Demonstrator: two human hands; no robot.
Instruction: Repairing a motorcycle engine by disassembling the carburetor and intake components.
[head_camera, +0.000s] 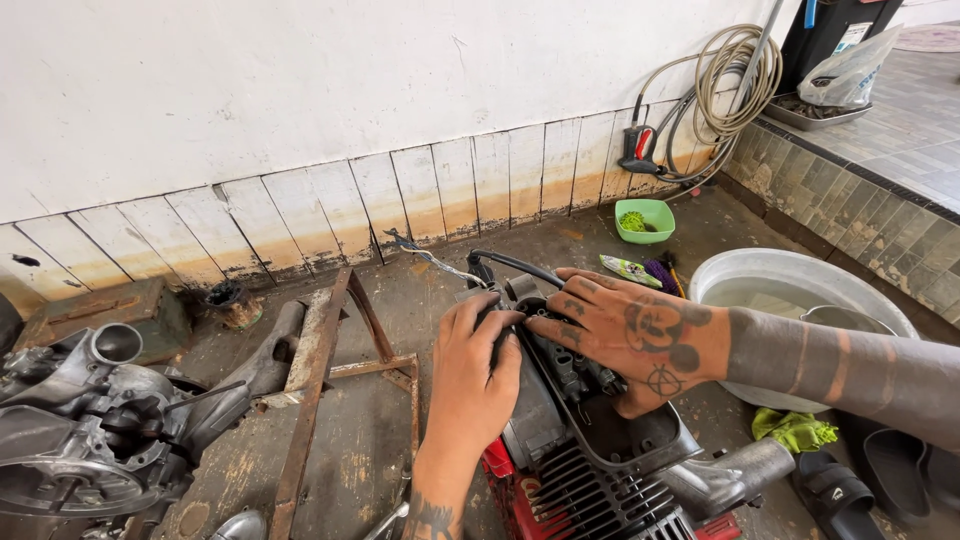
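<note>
Stained concrete floor: two hands, left hand (470, 380) and right hand (630, 335) (fingers spread), press one engine (590, 450)

A stained concrete floor (520, 250) carries a green bowl (645, 219), metal basin (790, 275) and rusty frame (315, 380).

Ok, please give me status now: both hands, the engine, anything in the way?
Left hand and right hand both pressed on top of small engine, fingers meeting at its upper end. Black cable loops just above fingertips. Rusty metal frame beside, apart.
</note>
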